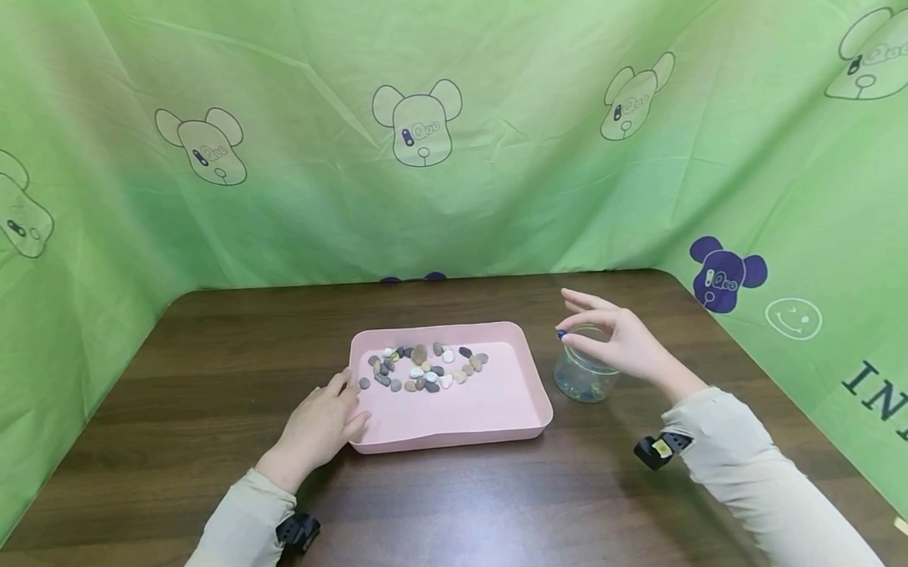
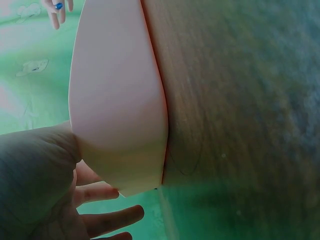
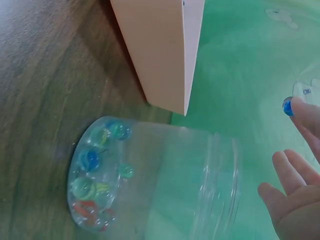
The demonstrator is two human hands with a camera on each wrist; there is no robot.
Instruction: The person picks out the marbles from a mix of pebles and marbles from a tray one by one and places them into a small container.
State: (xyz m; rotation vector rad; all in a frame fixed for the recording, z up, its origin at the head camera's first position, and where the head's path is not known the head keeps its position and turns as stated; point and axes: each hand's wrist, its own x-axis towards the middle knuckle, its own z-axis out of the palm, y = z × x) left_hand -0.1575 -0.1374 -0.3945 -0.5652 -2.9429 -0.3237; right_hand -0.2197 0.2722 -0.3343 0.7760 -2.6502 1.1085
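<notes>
Between thumb and forefinger my right hand (image 1: pixel 604 338) pinches a blue glass marble (image 3: pixel 288 106), the other fingers spread apart. It is above and beside the mouth of a clear jar (image 3: pixel 175 165), whose bottom holds several coloured marbles (image 3: pixel 90 160). My left hand (image 1: pixel 316 426) rests on the left edge of a pink tray (image 1: pixel 459 421), thumb near the front corner and fingers along the outside wall. In the tray lie several grey, white and tan pebbles (image 1: pixel 420 353), set out in a looping outline of two joined rings.
The tray and jar stand side by side on a dark wooden table (image 1: pixel 225 392). A green cloth (image 1: pixel 309 230) printed with bear heads hangs behind and at both sides. Black cameras (image 1: pixel 658 450) are strapped to both wrists.
</notes>
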